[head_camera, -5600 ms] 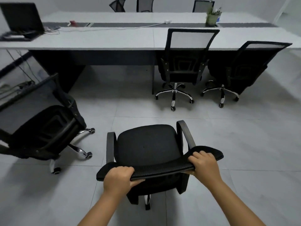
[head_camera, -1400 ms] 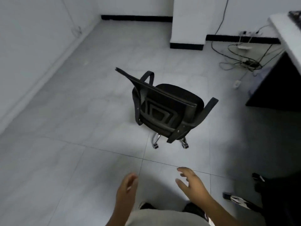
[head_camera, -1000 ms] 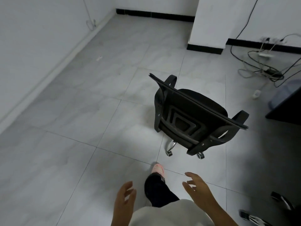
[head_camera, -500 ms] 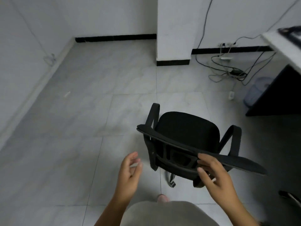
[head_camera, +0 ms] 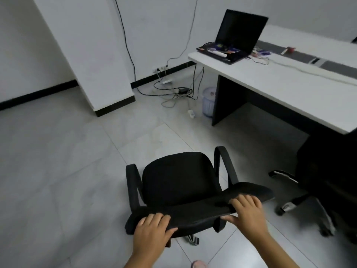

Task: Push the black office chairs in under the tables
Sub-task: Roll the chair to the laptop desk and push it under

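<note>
Both hands on the black office chair (head_camera: 181, 182)!
Left hand (head_camera: 152, 232) and right hand (head_camera: 247, 211) grasp its backrest top; white tabletop (head_camera: 289, 88) lies ahead, right.

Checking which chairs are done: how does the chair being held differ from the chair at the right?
The held chair stands out on open floor, gripped at its backrest by the left hand and right hand. The right chair sits against the table, untouched and partly cut off. Both are black.
</note>
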`<control>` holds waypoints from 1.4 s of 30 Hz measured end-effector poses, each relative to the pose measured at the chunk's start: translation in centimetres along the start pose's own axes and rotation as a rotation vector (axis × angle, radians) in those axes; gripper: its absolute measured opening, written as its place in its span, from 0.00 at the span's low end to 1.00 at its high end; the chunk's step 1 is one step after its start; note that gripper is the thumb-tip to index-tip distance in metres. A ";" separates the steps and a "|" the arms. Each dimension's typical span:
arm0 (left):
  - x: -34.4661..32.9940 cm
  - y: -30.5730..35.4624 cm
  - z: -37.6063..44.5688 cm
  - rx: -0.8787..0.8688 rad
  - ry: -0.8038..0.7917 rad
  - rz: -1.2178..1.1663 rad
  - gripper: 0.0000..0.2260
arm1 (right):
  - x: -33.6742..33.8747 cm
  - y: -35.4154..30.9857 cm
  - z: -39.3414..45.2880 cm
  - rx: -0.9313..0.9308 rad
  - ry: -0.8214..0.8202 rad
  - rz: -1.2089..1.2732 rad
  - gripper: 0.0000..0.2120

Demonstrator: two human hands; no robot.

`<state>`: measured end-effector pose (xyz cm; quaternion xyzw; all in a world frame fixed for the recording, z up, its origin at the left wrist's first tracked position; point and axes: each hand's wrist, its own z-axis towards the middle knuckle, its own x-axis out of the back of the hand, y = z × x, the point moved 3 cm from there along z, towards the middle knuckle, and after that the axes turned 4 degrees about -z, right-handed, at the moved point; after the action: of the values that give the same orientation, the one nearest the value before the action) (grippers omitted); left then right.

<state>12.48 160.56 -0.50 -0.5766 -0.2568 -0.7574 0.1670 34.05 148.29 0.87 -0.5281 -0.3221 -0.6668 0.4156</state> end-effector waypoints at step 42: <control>-3.3 -11.7 33.9 -0.363 -0.123 -0.034 0.18 | -7.2 3.1 24.1 -0.206 0.106 -0.009 0.32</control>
<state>33.70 189.66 0.90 -0.6382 -0.1354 -0.7572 0.0313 48.02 169.42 -0.53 -0.5306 -0.2319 -0.7253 0.3723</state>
